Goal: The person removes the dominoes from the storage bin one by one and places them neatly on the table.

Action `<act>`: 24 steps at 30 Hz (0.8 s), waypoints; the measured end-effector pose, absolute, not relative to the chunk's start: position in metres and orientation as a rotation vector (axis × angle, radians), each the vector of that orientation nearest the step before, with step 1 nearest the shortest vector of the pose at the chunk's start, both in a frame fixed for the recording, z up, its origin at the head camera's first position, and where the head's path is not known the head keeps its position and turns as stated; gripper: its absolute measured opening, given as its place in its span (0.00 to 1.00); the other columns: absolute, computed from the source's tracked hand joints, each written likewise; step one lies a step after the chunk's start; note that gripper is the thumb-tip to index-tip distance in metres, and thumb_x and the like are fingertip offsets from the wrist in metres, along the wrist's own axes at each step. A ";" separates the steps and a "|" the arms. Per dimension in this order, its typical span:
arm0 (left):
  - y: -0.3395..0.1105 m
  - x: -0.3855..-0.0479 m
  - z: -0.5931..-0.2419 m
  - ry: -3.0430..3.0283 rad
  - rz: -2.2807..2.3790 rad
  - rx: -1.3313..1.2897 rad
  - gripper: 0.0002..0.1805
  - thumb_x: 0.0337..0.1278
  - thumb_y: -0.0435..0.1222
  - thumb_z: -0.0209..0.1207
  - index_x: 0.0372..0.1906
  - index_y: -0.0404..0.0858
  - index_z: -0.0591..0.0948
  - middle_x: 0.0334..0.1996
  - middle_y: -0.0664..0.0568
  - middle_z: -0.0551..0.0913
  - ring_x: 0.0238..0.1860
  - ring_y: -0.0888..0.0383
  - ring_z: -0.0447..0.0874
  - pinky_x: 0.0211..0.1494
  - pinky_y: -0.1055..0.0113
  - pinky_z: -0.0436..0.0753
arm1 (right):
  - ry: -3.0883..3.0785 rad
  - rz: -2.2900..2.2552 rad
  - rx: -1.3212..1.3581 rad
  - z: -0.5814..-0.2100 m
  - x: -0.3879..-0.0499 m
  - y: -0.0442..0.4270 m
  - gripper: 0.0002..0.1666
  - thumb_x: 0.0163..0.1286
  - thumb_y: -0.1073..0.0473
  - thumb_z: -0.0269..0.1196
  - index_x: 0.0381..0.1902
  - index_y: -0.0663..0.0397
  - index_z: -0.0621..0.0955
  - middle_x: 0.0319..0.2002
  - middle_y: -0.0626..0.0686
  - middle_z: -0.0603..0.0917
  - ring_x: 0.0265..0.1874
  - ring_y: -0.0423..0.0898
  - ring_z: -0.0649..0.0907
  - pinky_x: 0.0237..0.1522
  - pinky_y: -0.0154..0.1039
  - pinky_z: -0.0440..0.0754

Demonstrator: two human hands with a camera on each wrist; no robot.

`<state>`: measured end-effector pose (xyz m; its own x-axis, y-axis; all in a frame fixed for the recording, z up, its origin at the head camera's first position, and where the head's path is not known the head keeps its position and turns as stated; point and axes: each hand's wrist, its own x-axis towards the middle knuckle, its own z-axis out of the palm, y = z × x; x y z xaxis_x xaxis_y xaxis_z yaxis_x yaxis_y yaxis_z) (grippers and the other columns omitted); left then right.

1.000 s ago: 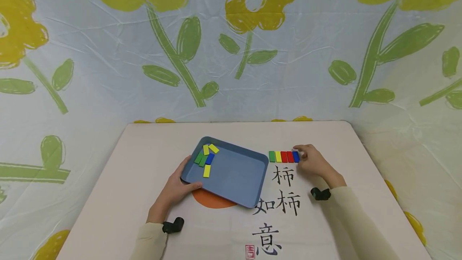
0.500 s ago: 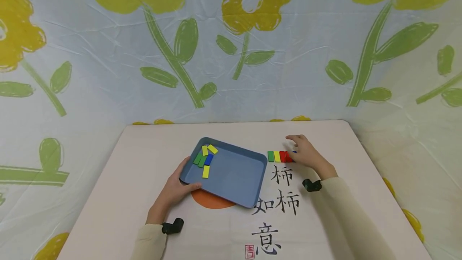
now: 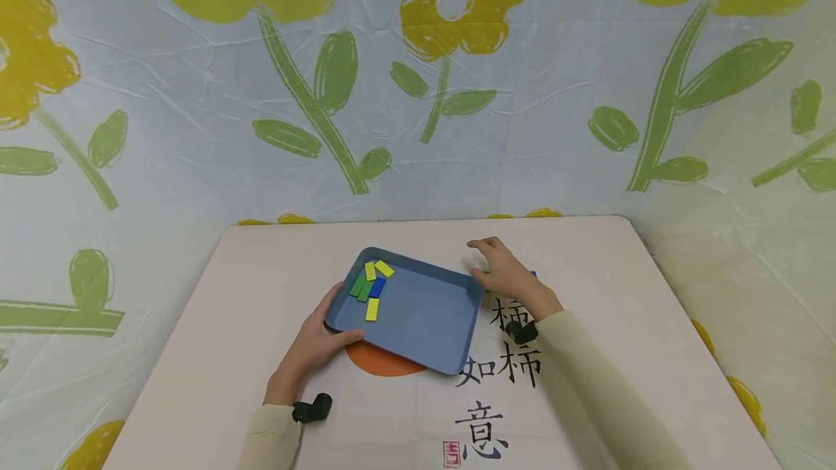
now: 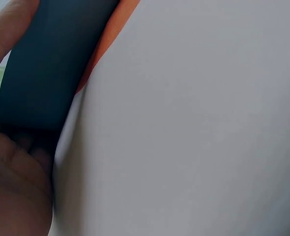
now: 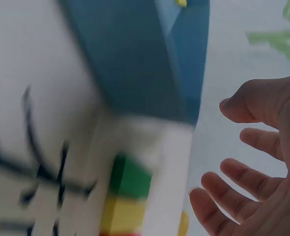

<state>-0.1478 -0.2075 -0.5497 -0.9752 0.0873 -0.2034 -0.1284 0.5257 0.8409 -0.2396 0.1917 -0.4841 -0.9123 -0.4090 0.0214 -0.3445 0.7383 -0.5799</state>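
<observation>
A blue-grey tray (image 3: 424, 321) lies at a slant on the table. My left hand (image 3: 312, 347) holds its left end, thumb on the near rim and fingers around the side; in the left wrist view the fingers go partly underneath. Inside the tray are several small tiles: yellow (image 3: 372, 310), green (image 3: 357, 286) and blue (image 3: 377, 287). Above the tray's right end hovers my right hand (image 3: 508, 274), fingers spread and holding nothing. It mostly hides a tile row on the table; the right wrist view shows a green tile (image 5: 130, 177), a yellow tile (image 5: 123, 215) and a sliver of red.
The table (image 3: 215, 354) carries a printed cloth with black characters (image 3: 483, 430), a red seal (image 3: 451, 454) and an orange shape (image 3: 382, 361) partly under the tray. A flower-patterned curtain (image 3: 522, 151) hangs behind and at the sides.
My right hand has left the blue tile at the row's right end and moved left across the row to the tray's edge. The left hand and tray have stayed in place.
</observation>
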 end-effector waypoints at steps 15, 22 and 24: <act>-0.207 -0.149 -0.549 2.561 1.423 -0.020 0.61 0.48 0.57 0.76 0.83 0.62 0.50 0.82 0.44 0.55 0.81 0.38 0.54 0.78 0.33 0.59 | 2.814 -0.885 -0.739 -0.483 -0.234 0.107 0.36 0.72 0.51 0.67 0.73 0.55 0.72 0.70 0.63 0.71 0.67 0.60 0.75 0.67 0.56 0.78; -0.207 -0.148 -0.548 2.572 1.411 0.004 0.60 0.50 0.57 0.75 0.83 0.62 0.50 0.82 0.43 0.56 0.80 0.38 0.56 0.77 0.33 0.60 | 2.793 -0.866 -0.823 -0.491 -0.229 0.075 0.42 0.69 0.43 0.70 0.74 0.54 0.71 0.70 0.61 0.71 0.68 0.58 0.74 0.67 0.54 0.78; -0.208 -0.147 -0.547 2.578 1.409 0.011 0.60 0.50 0.57 0.75 0.83 0.62 0.50 0.82 0.43 0.56 0.80 0.38 0.56 0.77 0.33 0.60 | 2.807 -0.876 -0.835 -0.494 -0.228 0.067 0.44 0.67 0.41 0.71 0.74 0.54 0.71 0.70 0.61 0.72 0.68 0.59 0.73 0.67 0.55 0.78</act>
